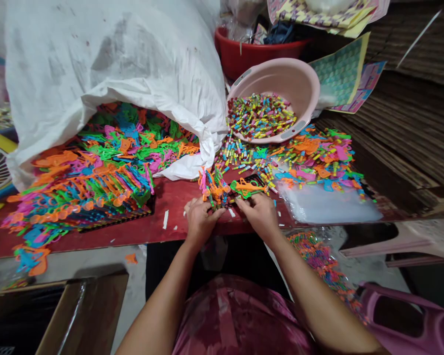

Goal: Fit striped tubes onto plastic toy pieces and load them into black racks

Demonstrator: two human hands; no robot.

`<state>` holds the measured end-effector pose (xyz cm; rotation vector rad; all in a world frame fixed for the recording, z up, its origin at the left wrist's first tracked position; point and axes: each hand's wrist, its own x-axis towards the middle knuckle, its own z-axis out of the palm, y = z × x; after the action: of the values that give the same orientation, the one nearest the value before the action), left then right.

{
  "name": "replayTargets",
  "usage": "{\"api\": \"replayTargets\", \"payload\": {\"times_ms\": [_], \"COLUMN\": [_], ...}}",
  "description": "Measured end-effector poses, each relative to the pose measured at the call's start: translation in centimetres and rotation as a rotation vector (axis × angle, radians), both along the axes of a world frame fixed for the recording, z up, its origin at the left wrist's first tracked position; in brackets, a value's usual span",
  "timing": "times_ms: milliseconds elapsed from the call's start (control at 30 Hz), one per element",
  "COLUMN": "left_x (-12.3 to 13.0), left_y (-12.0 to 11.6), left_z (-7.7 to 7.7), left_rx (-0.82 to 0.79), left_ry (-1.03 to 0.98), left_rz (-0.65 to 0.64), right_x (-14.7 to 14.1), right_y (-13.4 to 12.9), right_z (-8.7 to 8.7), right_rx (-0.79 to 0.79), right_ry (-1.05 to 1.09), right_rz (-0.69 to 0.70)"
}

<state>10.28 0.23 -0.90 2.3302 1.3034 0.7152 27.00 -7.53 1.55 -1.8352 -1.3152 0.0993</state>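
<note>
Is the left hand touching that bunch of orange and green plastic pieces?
Touching. The head view shows the fingers of the left hand pressed against the lower end of the bunch of plastic pieces, with no gap.

A white woven sack [107, 64] carries grey smudges above tangled neon orange, green and pink plastic pieces [107, 182] on a dark red tabletop [170, 207]. A pale pink round basin [299, 84] holds yellow, blue, red and green tubes [261, 116], beside a red bowl [237, 54] and a teal-patterned sheet with yellow edges [340, 69].
</note>
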Motion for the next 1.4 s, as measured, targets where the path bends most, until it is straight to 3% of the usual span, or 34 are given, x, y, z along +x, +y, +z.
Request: {"api": "replayTargets", "payload": {"times_ms": [300,933,1100,1400], "left_x": [0.0,0.0,0.0,0.0], "left_y": [0.0,0.0,0.0,0.0], "left_z": [0.2,0.5,0.5,0.3], "left_rx": [0.002,-0.075,-0.081,-0.069], "left_ry": [-0.010,0.007,0.011,-0.005], "left_rz": [0.005,-0.001,-0.008,-0.001], "right_x": [-1.9,-2.0,-1.7,-2.0], "right_y": [-0.4,0.1,0.5,0.6], "right_z": [-1.4,-1.0,-0.8,-0.9], "right_rx": [0.099,0.143,0.086,-0.037], "right_ry": [-0.325,-0.212,-0.266,-0.379], "right_rz": [0.053,0.209,0.241,0.168]}}
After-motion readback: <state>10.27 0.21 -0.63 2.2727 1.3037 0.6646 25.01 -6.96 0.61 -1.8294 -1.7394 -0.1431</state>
